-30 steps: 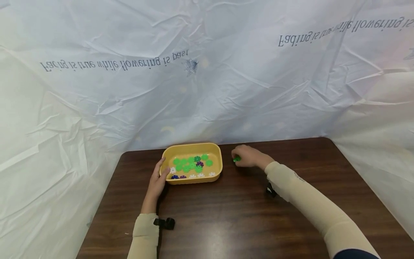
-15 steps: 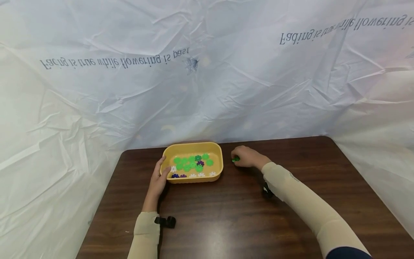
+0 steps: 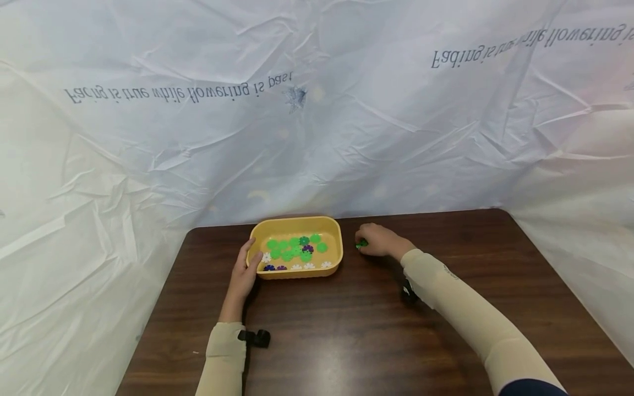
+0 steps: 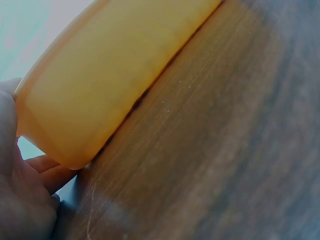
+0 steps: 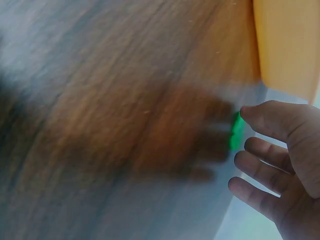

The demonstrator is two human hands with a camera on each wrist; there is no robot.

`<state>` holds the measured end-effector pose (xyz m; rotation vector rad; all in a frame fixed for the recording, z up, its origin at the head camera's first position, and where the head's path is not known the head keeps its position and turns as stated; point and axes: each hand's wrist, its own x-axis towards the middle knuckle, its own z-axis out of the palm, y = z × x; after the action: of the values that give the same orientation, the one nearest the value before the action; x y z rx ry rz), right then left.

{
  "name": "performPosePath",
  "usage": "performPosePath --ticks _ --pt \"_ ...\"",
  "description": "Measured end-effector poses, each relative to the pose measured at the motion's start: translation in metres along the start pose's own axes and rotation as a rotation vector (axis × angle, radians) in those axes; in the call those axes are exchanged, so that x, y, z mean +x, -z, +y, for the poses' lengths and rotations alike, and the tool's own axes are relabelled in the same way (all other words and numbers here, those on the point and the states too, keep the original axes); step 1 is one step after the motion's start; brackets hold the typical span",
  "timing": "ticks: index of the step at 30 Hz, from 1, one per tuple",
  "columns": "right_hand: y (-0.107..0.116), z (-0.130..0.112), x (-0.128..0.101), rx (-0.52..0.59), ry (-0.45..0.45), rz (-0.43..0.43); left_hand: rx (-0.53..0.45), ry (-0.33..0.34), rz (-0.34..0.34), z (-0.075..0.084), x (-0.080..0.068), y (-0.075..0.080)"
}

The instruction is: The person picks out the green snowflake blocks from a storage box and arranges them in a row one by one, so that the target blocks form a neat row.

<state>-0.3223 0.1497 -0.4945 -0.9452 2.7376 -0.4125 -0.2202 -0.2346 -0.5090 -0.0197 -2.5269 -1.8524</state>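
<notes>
My left hand (image 3: 244,275) grips the left end of a yellow plastic tray (image 3: 297,275), thumb over the rim and fingers along the outside. In the left wrist view, fingertips (image 4: 55,172) touch the tray's lower corner. To the right of the tray, my right hand (image 3: 380,240) is low over the table, pinching a bright green snowflake disc (image 3: 362,243). The right wrist view shows the green disc (image 5: 236,131) on edge at the thumb tip; the index finger is mostly hidden, and the other fingers are loosely bent.
Inside the tray lie several green discs (image 3: 287,255), with white discs (image 3: 309,266), purple (image 3: 307,249) and dark blue (image 3: 269,268) ones. The brown wooden table (image 3: 317,330) meets a white printed sheet (image 3: 322,137) at its back edge.
The right forearm has shifted slightly to the left, while the right hand stays almost in place with the green disc. The left hand keeps its grip on the tray.
</notes>
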Motion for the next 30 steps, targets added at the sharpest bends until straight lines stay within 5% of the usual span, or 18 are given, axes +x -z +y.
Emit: performPosePath --ticks 18,26,30 --pt "0.055 -0.065 0.034 0.066 0.108 0.156 0.024 -0.05 0.004 -0.002 0.003 0.001" --pt "0.019 -0.09 0.061 -0.037 0.124 -0.021 0.029 -0.06 0.001 -0.001 0.003 0.001" --pt "0.006 -0.093 0.067 -0.119 0.12 -0.02 0.042 -0.054 -0.006 -0.001 0.003 0.001"
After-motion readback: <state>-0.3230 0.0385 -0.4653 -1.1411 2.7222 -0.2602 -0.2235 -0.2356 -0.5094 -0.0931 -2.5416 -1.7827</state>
